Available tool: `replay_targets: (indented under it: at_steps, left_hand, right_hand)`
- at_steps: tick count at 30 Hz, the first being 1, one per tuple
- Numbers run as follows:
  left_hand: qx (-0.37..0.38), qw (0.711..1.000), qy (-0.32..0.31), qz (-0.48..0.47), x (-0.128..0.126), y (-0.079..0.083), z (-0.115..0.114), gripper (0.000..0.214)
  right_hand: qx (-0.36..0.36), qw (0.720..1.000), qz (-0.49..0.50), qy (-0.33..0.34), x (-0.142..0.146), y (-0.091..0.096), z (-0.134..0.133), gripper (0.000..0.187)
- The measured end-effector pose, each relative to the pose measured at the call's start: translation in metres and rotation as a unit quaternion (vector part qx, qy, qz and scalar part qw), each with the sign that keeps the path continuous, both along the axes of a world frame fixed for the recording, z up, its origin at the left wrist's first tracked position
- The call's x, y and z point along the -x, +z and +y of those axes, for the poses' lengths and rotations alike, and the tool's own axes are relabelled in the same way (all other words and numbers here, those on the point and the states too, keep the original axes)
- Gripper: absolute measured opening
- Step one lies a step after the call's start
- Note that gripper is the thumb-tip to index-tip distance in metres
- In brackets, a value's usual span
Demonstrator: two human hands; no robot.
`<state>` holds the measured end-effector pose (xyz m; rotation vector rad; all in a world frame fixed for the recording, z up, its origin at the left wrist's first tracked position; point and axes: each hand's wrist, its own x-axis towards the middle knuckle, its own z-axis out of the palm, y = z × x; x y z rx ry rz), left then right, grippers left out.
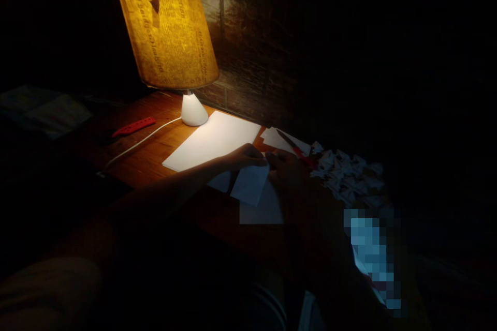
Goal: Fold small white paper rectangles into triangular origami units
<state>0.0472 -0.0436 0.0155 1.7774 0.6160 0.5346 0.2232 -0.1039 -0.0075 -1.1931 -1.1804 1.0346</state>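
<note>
A small sheet of white paper hangs between my two hands above the table. My left hand pinches its top edge, fingers closed. My right hand is closed at the sheet's upper right corner; shadow hides most of its fingers. Below the held sheet, another white sheet lies on the wooden table, partly covered by the right forearm. Beyond my hands rests a stack of large white paper, lit by the lamp.
A lamp with a yellow printed shade and white base stands at the back. A red-handled tool lies left of its cord. Right are scissors on paper slips, several folded paper pieces and a blurred-out bright screen.
</note>
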Motion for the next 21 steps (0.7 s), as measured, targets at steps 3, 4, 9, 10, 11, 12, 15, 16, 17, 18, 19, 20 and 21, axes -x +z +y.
replay_targets:
  at_steps: [3, 4, 9, 10, 11, 12, 15, 16, 17, 18, 19, 20, 21]
  left_hand:
    - [0.002, 1.000, -0.001, 0.002, 0.0005, 0.0006, -0.0004, 0.053]
    - [0.000, 1.000, -0.002, 0.004, 0.0007, 0.0007, -0.0004, 0.054]
    - [-0.003, 1.000, -0.011, 0.008, 0.0015, 0.0012, -0.0006, 0.056]
    - [-0.001, 1.000, -0.011, 0.006, 0.0016, 0.0011, -0.0004, 0.056]
    - [0.002, 1.000, -0.011, 0.003, 0.0015, 0.0009, -0.0002, 0.056]
    - [0.005, 1.000, -0.009, 0.001, 0.0014, 0.0005, 0.0002, 0.055]
    - [0.015, 1.000, -0.002, -0.004, 0.0007, -0.0015, 0.0020, 0.053]
    - [0.018, 1.000, 0.002, -0.005, 0.0004, -0.0024, 0.0026, 0.052]
    - [0.021, 1.000, 0.007, -0.007, 0.0000, -0.0033, 0.0031, 0.052]
    - [0.024, 1.000, 0.013, -0.010, -0.0004, -0.0042, 0.0036, 0.052]
    - [0.025, 0.999, 0.018, -0.013, -0.0008, -0.0051, 0.0039, 0.052]
    - [0.025, 0.999, 0.023, -0.016, -0.0012, -0.0060, 0.0043, 0.052]
    - [0.023, 0.999, 0.027, -0.017, -0.0016, -0.0069, 0.0046, 0.053]
  right_hand:
    - [-0.012, 0.999, -0.032, -0.022, -0.0006, 0.0030, -0.0004, 0.052]
    - [-0.017, 0.999, -0.035, -0.025, -0.0006, 0.0040, -0.0004, 0.052]
    - [-0.017, 1.000, -0.015, -0.017, 0.0010, 0.0078, -0.0007, 0.055]
    - [-0.014, 1.000, -0.011, -0.015, 0.0015, 0.0080, -0.0009, 0.056]
    - [-0.012, 1.000, -0.009, -0.016, 0.0019, 0.0080, -0.0012, 0.056]
    - [-0.012, 1.000, -0.009, -0.017, 0.0023, 0.0077, -0.0016, 0.056]
    - [-0.004, 1.000, -0.009, -0.003, 0.0033, 0.0056, -0.0027, 0.055]
    - [0.002, 1.000, -0.012, 0.006, 0.0035, 0.0047, -0.0029, 0.056]
    - [0.011, 1.000, -0.018, 0.016, 0.0037, 0.0040, -0.0030, 0.055]
    - [0.020, 0.999, -0.028, 0.021, 0.0038, 0.0035, -0.0030, 0.055]
    - [0.030, 0.999, -0.039, 0.021, 0.0038, 0.0033, -0.0030, 0.054]
    - [0.036, 0.998, -0.051, 0.017, 0.0037, 0.0035, -0.0031, 0.053]
    - [0.037, 0.997, -0.060, 0.011, 0.0035, 0.0041, -0.0033, 0.053]
